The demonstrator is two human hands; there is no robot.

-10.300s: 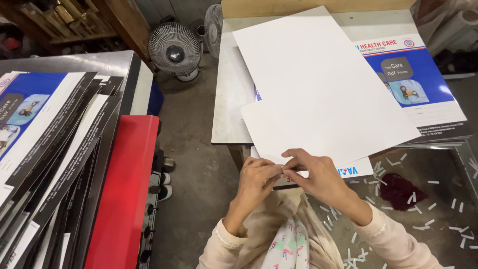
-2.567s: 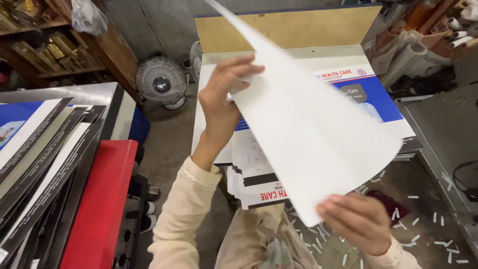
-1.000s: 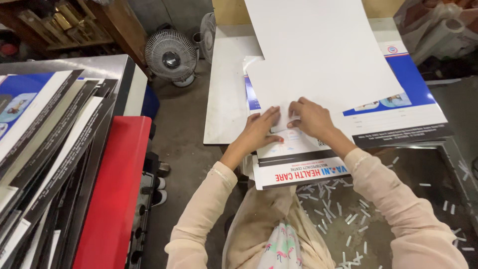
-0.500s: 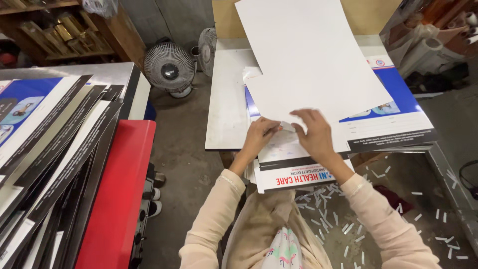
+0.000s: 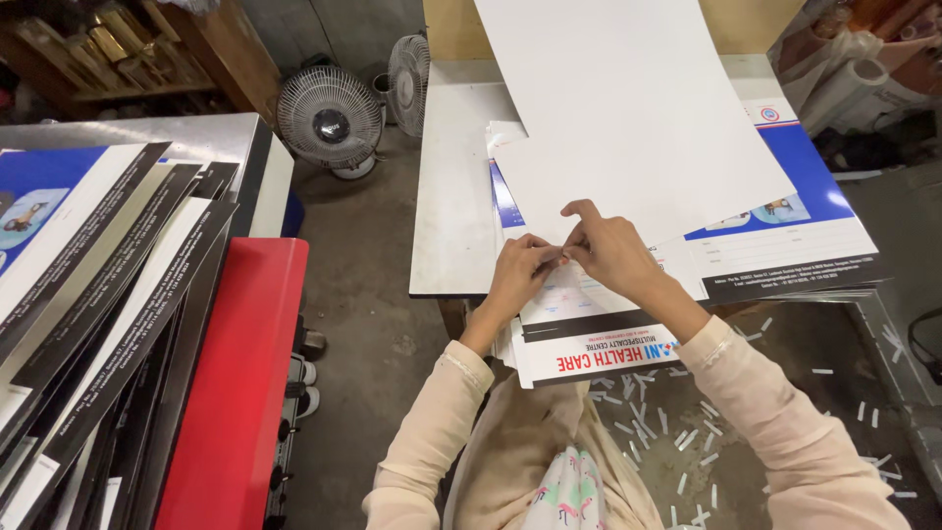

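At tabletop's [image 5: 451, 196] near edge, left hand [image 5: 522, 267] and right hand [image 5: 606, 250] pinched white sheet's [image 5: 628, 118] corner. Sheet could crease if tugged.

We note a grey concrete floor [image 5: 363, 294], stained, with small white paper scraps [image 5: 677, 432] scattered at lower right. Two round fans [image 5: 330, 116] stand on the floor at the far side, one behind the other. Wooden shelving [image 5: 118, 49] fills the upper left corner. A white work surface [image 5: 451, 196] stands at centre. At left we see a red cabinet [image 5: 240, 393] beside a grey metal top [image 5: 147, 132]. Light is dim and even.
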